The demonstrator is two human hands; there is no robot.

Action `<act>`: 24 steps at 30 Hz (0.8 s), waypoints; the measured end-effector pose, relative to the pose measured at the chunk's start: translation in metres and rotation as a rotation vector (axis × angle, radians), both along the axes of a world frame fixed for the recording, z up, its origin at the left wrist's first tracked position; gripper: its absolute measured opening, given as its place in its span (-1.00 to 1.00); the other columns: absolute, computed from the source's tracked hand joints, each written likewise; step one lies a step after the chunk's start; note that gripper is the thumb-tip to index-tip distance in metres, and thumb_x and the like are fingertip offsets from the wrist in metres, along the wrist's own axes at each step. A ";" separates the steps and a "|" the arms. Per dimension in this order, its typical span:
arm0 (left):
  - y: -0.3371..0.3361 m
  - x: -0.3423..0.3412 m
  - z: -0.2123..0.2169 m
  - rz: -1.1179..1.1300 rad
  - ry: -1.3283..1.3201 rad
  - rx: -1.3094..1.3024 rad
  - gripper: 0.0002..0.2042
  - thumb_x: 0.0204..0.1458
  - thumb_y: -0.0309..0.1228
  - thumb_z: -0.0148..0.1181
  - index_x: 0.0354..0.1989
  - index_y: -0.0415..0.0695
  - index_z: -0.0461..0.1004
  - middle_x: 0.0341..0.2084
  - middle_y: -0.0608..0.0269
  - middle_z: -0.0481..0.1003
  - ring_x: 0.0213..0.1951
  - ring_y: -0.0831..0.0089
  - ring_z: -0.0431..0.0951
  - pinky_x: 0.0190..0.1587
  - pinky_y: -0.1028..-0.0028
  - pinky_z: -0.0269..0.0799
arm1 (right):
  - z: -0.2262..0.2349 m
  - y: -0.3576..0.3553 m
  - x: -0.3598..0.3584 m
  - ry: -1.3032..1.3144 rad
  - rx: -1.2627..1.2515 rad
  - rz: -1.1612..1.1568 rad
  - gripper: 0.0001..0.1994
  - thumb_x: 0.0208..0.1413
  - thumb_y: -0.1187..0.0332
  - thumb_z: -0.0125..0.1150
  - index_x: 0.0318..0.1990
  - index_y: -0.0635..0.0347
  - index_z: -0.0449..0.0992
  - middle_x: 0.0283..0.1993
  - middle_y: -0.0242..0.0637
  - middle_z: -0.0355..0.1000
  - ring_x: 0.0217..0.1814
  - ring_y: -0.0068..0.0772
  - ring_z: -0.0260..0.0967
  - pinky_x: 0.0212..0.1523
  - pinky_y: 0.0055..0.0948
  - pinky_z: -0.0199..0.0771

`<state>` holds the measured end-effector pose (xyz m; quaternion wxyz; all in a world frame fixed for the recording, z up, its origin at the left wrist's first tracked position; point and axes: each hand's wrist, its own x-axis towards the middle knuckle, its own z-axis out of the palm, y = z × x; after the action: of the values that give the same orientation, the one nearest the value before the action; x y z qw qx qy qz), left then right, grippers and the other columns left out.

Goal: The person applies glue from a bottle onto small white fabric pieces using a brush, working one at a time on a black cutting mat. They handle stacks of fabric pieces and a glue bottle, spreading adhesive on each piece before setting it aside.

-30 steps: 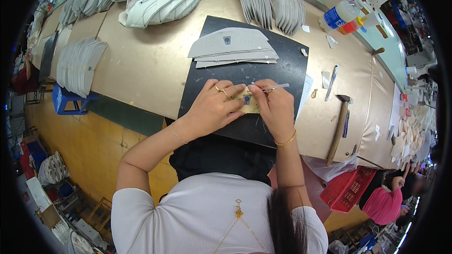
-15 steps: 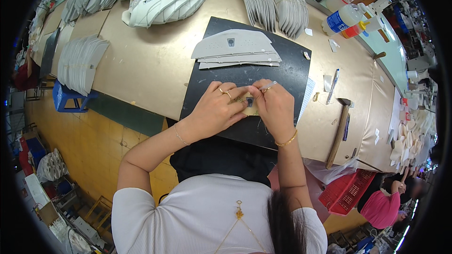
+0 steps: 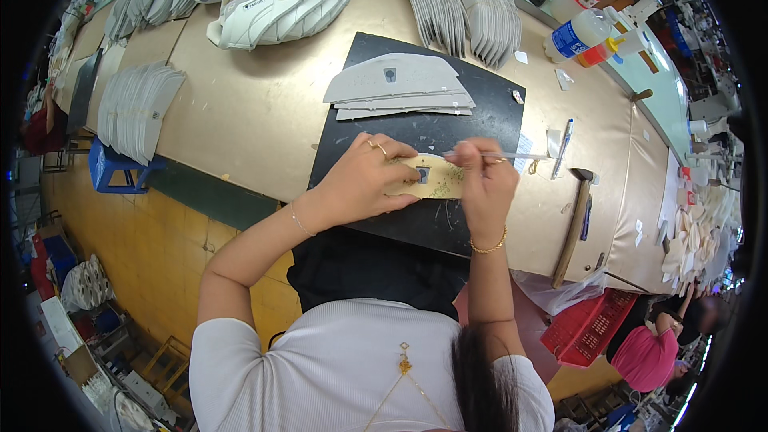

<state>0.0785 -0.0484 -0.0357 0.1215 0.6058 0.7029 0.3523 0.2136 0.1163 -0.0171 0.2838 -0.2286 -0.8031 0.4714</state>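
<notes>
A small cream-coloured flat piece [image 3: 446, 179] with green marks and a grey patch lies on the black board [image 3: 340, 148] in front of me. My left hand [image 3: 372, 172] holds it down, fingertips on its left part beside the patch and thumb by the near edge. In my right hand [image 3: 490, 184], a thin pale pen-like tool [image 3: 524, 155] is pinched; its back end sticks out to the right and its front end is near the piece's far edge. Just beyond, several grey shoe panels [image 3: 396, 84] lie stacked on the board.
Bundled grey panels [image 3: 490, 20] stand at the back, with white shoe uppers [image 3: 280, 4] to their left. Another panel stack [image 3: 140, 108] is at far left. A hammer [image 3: 572, 232], a blue pen [image 3: 566, 140] and bottles [image 3: 578, 34] are on the right. A red crate [image 3: 592, 328] stands below the table's edge.
My right hand has moved right and turned, away from the left fingertips, uncovering more of the cream piece. The tool now points out to the right. My left hand stays nearly in place.
</notes>
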 end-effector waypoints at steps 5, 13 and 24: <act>0.011 -0.019 0.002 0.083 -0.194 0.047 -0.59 -0.19 -0.40 0.55 -0.13 -0.08 0.54 -0.01 0.21 0.55 0.09 0.21 0.52 0.17 0.27 0.40 | 0.006 0.011 0.017 0.297 -0.213 -0.115 -0.76 0.41 0.30 0.15 -0.24 0.34 0.51 -0.35 -0.25 0.58 -0.31 -0.49 0.57 -0.20 -0.53 0.55; 0.023 -0.069 0.005 0.259 0.229 0.222 -0.62 -0.11 -0.36 0.51 -0.06 -0.06 0.63 0.11 0.25 0.56 0.13 0.17 0.48 0.24 0.24 0.33 | 0.014 0.015 0.029 0.426 -0.183 -0.136 -0.74 0.43 0.28 0.11 -0.24 0.33 0.49 -0.30 -0.21 0.54 -0.27 -0.45 0.55 -0.13 -0.51 0.53; -0.006 0.008 -0.008 0.008 0.046 0.084 -0.66 -0.16 -0.34 0.54 -0.16 -0.08 0.68 0.10 0.21 0.54 0.10 0.19 0.50 0.17 0.24 0.36 | 0.004 0.009 0.031 0.356 -0.250 -0.081 -0.78 0.41 0.32 0.14 -0.24 0.32 0.50 -0.30 -0.25 0.54 -0.26 -0.50 0.54 -0.14 -0.54 0.49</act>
<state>0.0868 -0.0548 -0.0439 0.0783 0.6157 0.6924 0.3679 0.2445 0.1255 -0.0132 0.4093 -0.2073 -0.6659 0.5883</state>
